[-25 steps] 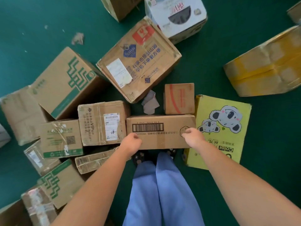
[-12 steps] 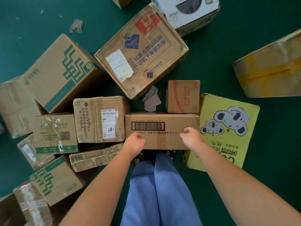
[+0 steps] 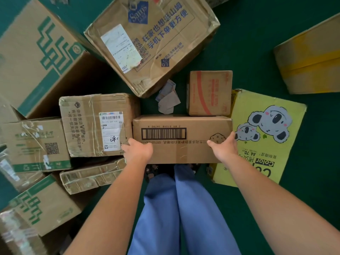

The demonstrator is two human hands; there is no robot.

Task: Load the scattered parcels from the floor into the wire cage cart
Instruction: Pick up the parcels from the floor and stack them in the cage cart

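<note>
A long brown parcel with a barcode lies on the green floor just in front of my feet. My left hand grips its left end, fingers curled over the edge. Over at the right end, my right hand holds on with the thumb on top and the fingers wrapped down the side. Several other parcels lie around it. The wire cage cart is not in view.
A yellow koala box lies right of the parcel, a small red-printed box behind it, and a labelled VIP box to its left. A big Sam's box, green-printed boxes and a yellow-taped box lie farther off.
The view has dropped closer to the floor. Both hands have shifted outward on the barcode parcel, from its near top face to its two ends.
</note>
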